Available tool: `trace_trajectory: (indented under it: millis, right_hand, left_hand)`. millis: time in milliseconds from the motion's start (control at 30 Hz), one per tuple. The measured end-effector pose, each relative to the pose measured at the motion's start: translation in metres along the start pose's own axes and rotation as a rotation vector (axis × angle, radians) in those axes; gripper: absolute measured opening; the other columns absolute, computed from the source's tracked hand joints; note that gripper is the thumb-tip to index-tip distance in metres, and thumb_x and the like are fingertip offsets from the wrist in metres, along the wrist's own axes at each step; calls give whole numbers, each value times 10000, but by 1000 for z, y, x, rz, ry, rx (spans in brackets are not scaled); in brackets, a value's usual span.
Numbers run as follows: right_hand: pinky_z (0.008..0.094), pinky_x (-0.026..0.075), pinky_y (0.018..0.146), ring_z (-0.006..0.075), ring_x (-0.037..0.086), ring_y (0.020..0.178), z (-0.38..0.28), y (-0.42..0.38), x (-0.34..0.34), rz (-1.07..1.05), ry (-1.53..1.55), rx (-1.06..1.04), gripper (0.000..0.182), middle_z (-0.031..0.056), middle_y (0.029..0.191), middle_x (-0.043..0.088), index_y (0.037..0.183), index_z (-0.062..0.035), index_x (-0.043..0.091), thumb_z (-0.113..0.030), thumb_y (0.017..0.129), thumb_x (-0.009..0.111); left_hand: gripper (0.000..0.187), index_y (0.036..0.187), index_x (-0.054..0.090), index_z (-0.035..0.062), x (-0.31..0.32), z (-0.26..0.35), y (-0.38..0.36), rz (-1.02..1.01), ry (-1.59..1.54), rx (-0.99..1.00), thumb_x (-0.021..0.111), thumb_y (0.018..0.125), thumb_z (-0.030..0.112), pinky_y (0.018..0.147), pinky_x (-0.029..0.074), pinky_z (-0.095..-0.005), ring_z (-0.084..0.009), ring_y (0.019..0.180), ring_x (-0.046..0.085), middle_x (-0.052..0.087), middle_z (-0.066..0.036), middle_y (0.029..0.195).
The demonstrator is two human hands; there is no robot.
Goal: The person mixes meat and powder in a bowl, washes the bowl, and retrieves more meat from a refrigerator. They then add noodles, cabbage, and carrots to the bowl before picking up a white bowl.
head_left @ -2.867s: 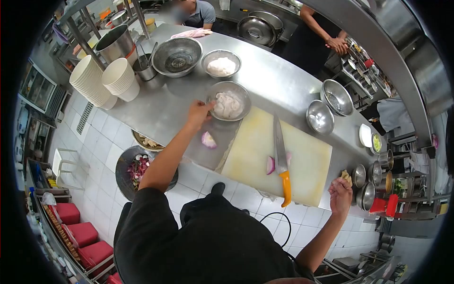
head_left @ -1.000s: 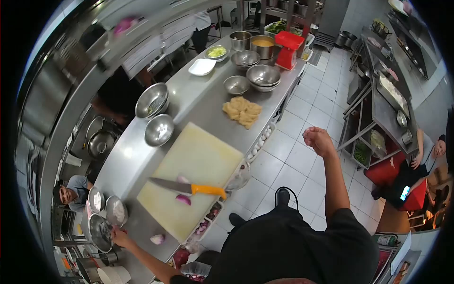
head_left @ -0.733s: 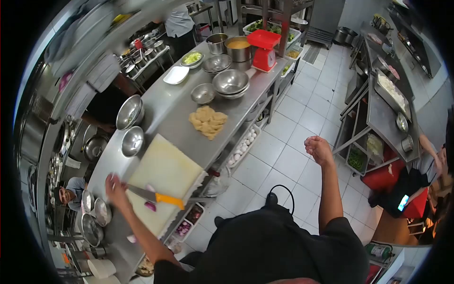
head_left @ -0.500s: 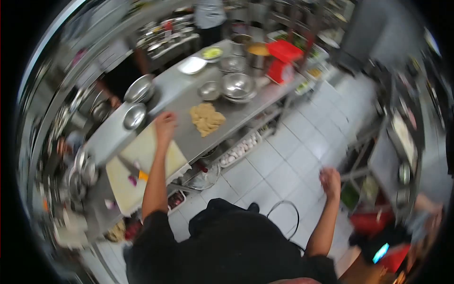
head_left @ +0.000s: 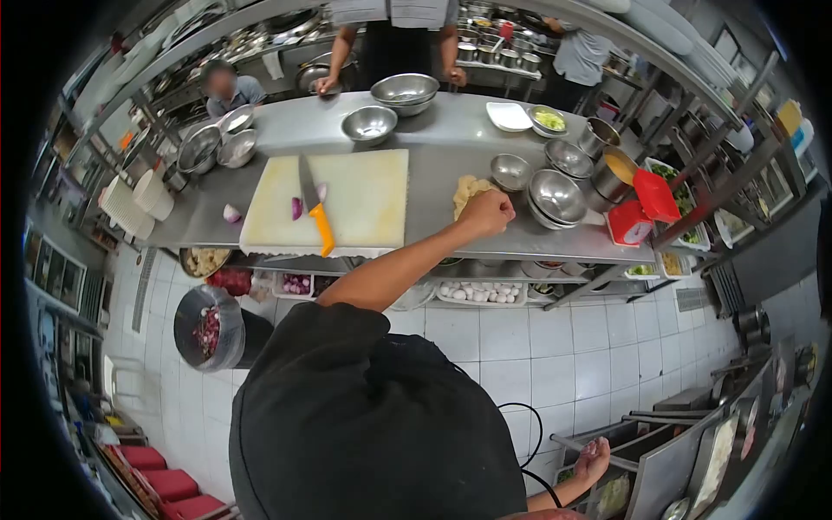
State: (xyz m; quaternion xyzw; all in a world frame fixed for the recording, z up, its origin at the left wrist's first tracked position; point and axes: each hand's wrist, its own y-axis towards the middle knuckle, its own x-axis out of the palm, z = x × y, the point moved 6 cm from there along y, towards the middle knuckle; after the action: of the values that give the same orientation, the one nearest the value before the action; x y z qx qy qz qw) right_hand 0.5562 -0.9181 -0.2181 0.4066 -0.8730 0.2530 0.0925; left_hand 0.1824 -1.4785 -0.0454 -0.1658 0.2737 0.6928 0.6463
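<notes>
My left hand (head_left: 487, 213) reaches over the front of the steel counter (head_left: 442, 184), its fingers curled together. Whatever they may hold is hidden. Just behind that hand lies a flat piece of pale dough (head_left: 469, 187), partly covered by it. Down at the lower right, away from the counter, my right hand (head_left: 593, 459) hangs with loosely curled fingers and nothing visible in it. Left of the dough is a white cutting board (head_left: 364, 195), bearing a knife with an orange handle (head_left: 322, 230) and a piece of purple onion (head_left: 296, 208). A small steel bowl (head_left: 511, 172) stands beside the dough.
To the right are a large steel bowl (head_left: 557, 198) and a red scale (head_left: 631, 222). Eggs (head_left: 479, 292) sit on the lower shelf. A lined bin (head_left: 208, 329) stands on the floor. Across the counter is a person (head_left: 397, 56); a metal table (head_left: 667, 468) is behind at right.
My view has swung left and squared up to the counter. My left hand has gone from above the cutting board to the dough. My right hand now trails lower, behind my body.
</notes>
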Motion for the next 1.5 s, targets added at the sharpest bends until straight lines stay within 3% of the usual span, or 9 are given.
trace_trajectory:
  millis: [200,300,600,700,800,1100,1200,1300,1500]
  right_hand:
    - [290,399,682,132,486,771,6,29,7,4,-41,48,104,-1,842,528,929,-68,553,-126,881,625]
    - [318,379,763,148,476,866,15,51,5,-205,-8,88,144,6,911,540,979,-71,563,-123,867,637]
    - [243,433,538,120,527,688,25,44,19,-119,-77,83,57,-5,813,581,886,-87,573,-133,894,605]
    - [242,431,538,120,526,681,29,36,7,-135,-56,116,58,-8,808,578,882,-90,568,-135,905,597]
    - [236,398,552,104,468,659,26,18,0,-66,-50,102,121,-23,776,503,864,-85,541,-109,829,654]
    - [252,375,604,113,489,706,25,-6,-45,111,-37,76,130,-19,797,532,855,-92,554,-115,817,676]
    - [261,391,664,117,504,756,39,12,-71,-50,-49,170,122,-16,816,548,882,-86,570,-115,822,673]
    - [253,395,635,113,506,736,32,-5,-46,161,-71,119,114,-19,797,542,875,-85,565,-116,829,665]
    - [236,373,529,107,481,652,35,15,-35,-36,35,137,107,-14,785,543,874,-74,553,-102,832,647]
  left_hand:
    - [141,824,706,37,-27,-35,-21,90,-11,-102,721,794,173,660,516,-337,-181,698,662,697,-99,778]
    - [122,808,698,28,-38,-43,-32,109,-7,-122,720,799,147,631,509,-319,-162,658,649,691,-87,749]
    - [176,773,673,5,-49,-49,-52,120,-85,-172,737,807,165,586,486,-315,-150,603,612,676,-82,704]
    - [194,754,673,7,-45,-44,-48,141,-9,-117,747,800,180,583,485,-322,-160,586,607,669,-93,687]
    - [207,736,672,8,-39,-30,-47,117,30,-88,750,796,190,596,487,-329,-176,590,611,664,-103,677]
    - [276,718,656,17,-25,-14,-41,84,-3,-128,780,775,258,629,494,-341,-196,646,630,669,-102,694]
    - [298,727,648,21,-28,-8,-43,92,-22,-132,788,769,280,628,493,-338,-192,640,623,664,-90,690]
    - [303,738,642,21,-27,-14,-42,110,-59,-114,788,770,285,621,490,-334,-182,629,614,659,-81,686]
    - [268,730,652,20,-31,-28,-40,130,-28,-114,773,777,254,611,490,-329,-169,618,612,660,-89,683]
